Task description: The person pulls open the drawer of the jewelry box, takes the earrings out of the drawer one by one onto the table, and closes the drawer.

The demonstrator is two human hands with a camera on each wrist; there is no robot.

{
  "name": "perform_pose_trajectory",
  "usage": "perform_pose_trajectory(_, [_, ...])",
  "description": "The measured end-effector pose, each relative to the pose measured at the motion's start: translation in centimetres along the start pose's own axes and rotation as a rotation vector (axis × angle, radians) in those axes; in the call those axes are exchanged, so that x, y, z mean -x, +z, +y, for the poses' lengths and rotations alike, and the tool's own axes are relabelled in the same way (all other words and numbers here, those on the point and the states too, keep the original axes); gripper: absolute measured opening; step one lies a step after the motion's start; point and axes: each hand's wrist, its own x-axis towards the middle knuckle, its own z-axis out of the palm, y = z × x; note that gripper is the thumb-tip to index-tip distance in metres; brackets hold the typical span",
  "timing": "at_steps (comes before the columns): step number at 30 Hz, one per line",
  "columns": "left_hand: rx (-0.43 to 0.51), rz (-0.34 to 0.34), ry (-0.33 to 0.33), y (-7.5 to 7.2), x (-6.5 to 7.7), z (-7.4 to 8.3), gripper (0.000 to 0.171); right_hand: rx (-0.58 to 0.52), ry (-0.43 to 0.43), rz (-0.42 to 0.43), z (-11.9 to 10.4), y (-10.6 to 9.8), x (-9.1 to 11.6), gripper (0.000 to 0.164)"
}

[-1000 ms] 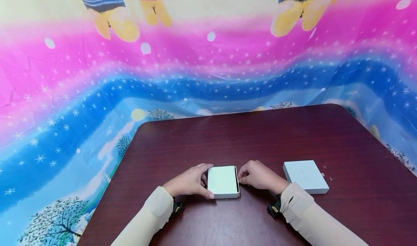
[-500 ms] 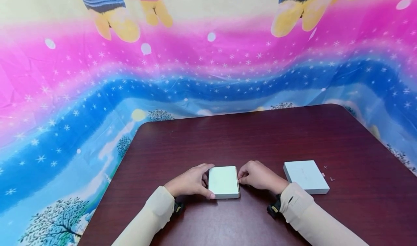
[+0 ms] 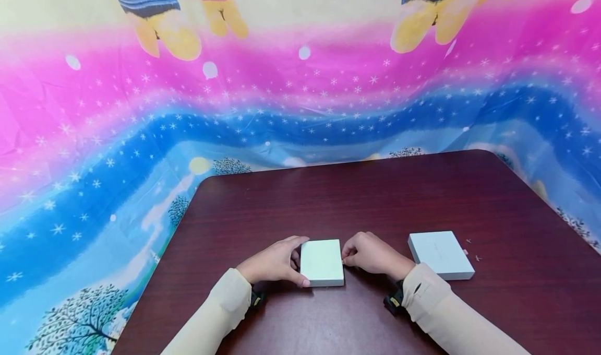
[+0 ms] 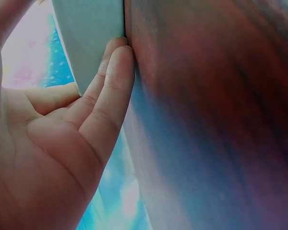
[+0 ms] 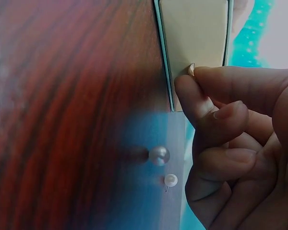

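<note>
A white drawer-style box (image 3: 322,261) lies on the table. My left hand (image 3: 274,261) holds its left side, thumb at the near corner and index finger at the far corner. In the left wrist view, fingertips press along the box's pale side (image 4: 93,38). At the box's right side, my right hand (image 3: 373,253) pinches a small pull tab (image 5: 191,70) between thumb and index finger. The tab sits on the beige drawer front (image 5: 194,31), which lies within the sleeve; the box's contents are hidden. Beside that hand are a grey pearl (image 5: 159,155) and a white pearl stud (image 5: 171,180).
A second white box (image 3: 441,256) lies to the right with a small pink tab (image 3: 465,251) at its right side. Two tiny items, one nearer the back (image 3: 468,240) and one nearer the front (image 3: 478,258), lie beyond it. A patterned cloth (image 3: 300,83) hangs behind the table.
The drawer, which stuck out slightly at the right, has slid in until its edge no longer shows in the head view. Both hands have stayed nearly in place.
</note>
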Motion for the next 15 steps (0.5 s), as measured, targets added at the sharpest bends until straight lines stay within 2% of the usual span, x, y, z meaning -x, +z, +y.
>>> perform_pose_trajectory(15, [-0.021, -0.015, -0.003, -0.02, 0.00, 0.10, 0.111, -0.017, 0.006, -0.007, 0.08, -0.06, 0.31, 0.014])
